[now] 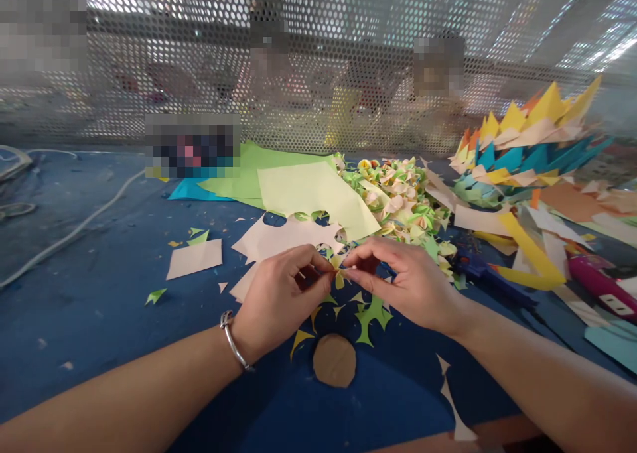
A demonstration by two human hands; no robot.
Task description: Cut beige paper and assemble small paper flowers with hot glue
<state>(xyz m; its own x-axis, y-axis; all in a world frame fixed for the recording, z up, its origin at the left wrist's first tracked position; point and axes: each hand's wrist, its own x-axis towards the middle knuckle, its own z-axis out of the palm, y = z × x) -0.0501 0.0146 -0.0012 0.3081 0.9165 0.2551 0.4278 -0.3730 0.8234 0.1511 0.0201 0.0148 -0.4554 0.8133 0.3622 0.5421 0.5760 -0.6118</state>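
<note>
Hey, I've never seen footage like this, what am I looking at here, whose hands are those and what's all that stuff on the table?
There is no machine here. The single picture comes from a camera worn on a person's head, looking forward and down, so the two bare arms are that person's own. The left hand, with a silver bracelet at the wrist, and the right hand meet fingertip to fingertip, together pinching a small yellow paper piece. They work over a blue table. On it lie cut-out paper sheets, small green and yellow scraps, a brown paper disc, a heap of little folded paper flowers and, at the right, a stack of pointed coloured paper. A perforated metal screen stands behind.
</note>
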